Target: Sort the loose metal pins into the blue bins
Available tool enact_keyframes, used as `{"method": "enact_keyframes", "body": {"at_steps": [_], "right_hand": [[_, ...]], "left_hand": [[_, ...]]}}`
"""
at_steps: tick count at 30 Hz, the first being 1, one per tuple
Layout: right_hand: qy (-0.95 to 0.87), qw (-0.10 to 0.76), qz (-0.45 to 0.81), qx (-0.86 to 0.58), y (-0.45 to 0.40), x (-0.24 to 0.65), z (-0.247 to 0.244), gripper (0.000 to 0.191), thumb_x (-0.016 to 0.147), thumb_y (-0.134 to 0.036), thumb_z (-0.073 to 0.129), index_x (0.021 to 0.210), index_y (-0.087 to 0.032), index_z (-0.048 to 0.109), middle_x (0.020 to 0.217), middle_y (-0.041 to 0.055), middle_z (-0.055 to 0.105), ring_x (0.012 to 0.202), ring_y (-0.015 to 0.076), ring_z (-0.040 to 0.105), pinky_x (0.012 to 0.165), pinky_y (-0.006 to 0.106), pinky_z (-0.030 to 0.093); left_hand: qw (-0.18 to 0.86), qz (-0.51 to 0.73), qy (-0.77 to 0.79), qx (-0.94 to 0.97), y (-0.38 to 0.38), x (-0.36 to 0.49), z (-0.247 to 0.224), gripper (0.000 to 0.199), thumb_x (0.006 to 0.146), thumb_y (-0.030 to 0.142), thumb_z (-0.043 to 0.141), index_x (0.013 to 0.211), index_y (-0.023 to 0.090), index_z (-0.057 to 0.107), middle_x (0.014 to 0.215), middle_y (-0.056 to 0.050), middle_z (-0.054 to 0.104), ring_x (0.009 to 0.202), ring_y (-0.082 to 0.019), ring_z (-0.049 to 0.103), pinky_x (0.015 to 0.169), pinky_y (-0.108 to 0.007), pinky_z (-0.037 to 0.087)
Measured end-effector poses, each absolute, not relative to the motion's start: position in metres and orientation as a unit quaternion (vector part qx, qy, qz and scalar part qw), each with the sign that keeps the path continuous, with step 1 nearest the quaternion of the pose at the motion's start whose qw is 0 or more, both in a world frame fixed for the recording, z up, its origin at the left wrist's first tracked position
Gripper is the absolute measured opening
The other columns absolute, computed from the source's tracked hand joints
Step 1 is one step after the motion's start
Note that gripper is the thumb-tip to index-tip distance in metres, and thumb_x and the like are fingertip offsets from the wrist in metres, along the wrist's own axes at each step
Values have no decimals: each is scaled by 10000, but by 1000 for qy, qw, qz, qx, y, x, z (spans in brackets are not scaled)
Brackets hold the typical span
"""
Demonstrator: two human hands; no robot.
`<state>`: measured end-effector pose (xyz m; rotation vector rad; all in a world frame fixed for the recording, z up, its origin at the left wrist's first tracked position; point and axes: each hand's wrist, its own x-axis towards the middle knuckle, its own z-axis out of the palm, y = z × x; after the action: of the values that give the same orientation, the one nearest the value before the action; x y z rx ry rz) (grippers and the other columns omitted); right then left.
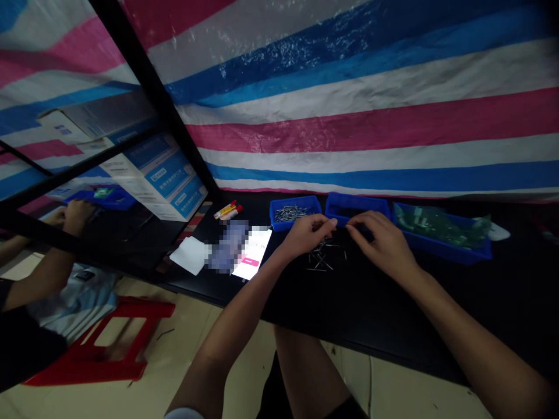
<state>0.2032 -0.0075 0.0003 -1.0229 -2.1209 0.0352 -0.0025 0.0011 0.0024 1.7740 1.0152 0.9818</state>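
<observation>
Over the black table, my left hand (pixel 309 234) is closed, its thumb and index fingertips pressed together. Whatever sits in that pinch is too small to make out. Facing it a short gap away, my right hand (pixel 384 241) has its thumb and index tip drawn together, and anything between them is also unclear. Several loose thin metal pins (pixel 321 259), nail-like, lie scattered on the table below and between the hands. A blue bin (pixel 274 224) full of similar pins stands behind my left hand. Another blue bin (pixel 358 202), with a dark inside, is just behind my fingertips.
Right of my right hand, a blue bin (pixel 454 250) holds green plastic bags (pixel 437 224). A lit phone (pixel 255 250), white paper (pixel 191 255) and red-and-yellow tubes (pixel 227 210) lie left. Beyond a black frame post (pixel 174 125), another person sits on a red stool (pixel 144 311).
</observation>
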Motion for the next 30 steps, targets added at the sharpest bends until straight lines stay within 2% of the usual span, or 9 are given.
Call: {"method": "enact_keyframes", "body": {"at_steps": [5, 10, 14, 17, 20, 23, 30], "right_hand": [[-756, 305, -190, -546, 8, 228, -2, 280, 967, -355, 447, 929, -164, 648, 904, 119, 675, 924, 284, 550, 783, 404, 358], [-703, 242, -238, -625, 14, 241, -6, 310, 956, -348, 447, 946, -133, 670, 1002, 172, 669, 1008, 314, 499, 786, 425, 312], [-727, 268, -196, -602, 13, 234, -6, 314, 950, -361, 457, 1026, -141, 668, 1032, 162, 659, 1035, 335, 502, 830, 455, 348], [-822, 287, -85, -484, 11, 226, -5, 284, 959, -379, 450, 1012, -192, 657, 1001, 107, 660, 978, 286, 551, 855, 421, 410], [-901, 220, 54, -371, 9, 219, -10, 254, 943, -418, 492, 958, -221, 653, 940, 80, 653, 910, 253, 584, 824, 390, 465], [-917, 157, 112, -349, 9, 215, -19, 259, 894, -454, 576, 968, -218, 651, 969, 88, 640, 938, 266, 589, 810, 398, 490], [-915, 149, 143, -346, 16, 216, -33, 148, 921, -267, 484, 908, -211, 621, 932, 90, 623, 905, 253, 585, 816, 399, 483]], "left_hand": [[406, 360, 424, 725, -2, -1, 4, 469, 945, 532, 449, 849, 131, 671, 727, -34, 648, 637, -103, 584, 616, -223, 442], [393, 350, 423, 738, -3, -1, 4, 452, 948, 517, 447, 822, 144, 669, 743, -41, 664, 673, -114, 601, 637, -232, 448], [392, 356, 423, 735, -2, -2, 3, 442, 945, 518, 455, 833, 147, 667, 730, -33, 659, 648, -107, 591, 624, -229, 440], [392, 372, 422, 728, 0, -3, 2, 447, 948, 519, 452, 837, 142, 665, 718, -26, 651, 643, -103, 590, 626, -226, 438], [383, 380, 425, 727, 1, -3, 2, 452, 957, 508, 437, 835, 138, 665, 713, -22, 645, 630, -99, 580, 621, -223, 432], [378, 383, 424, 729, 0, -3, 2, 447, 960, 498, 437, 835, 138, 671, 707, -21, 643, 628, -99, 578, 617, -222, 429], [385, 381, 422, 727, -1, -2, 2, 431, 959, 491, 442, 847, 144, 673, 713, -18, 648, 622, -99, 578, 615, -222, 430]]}}
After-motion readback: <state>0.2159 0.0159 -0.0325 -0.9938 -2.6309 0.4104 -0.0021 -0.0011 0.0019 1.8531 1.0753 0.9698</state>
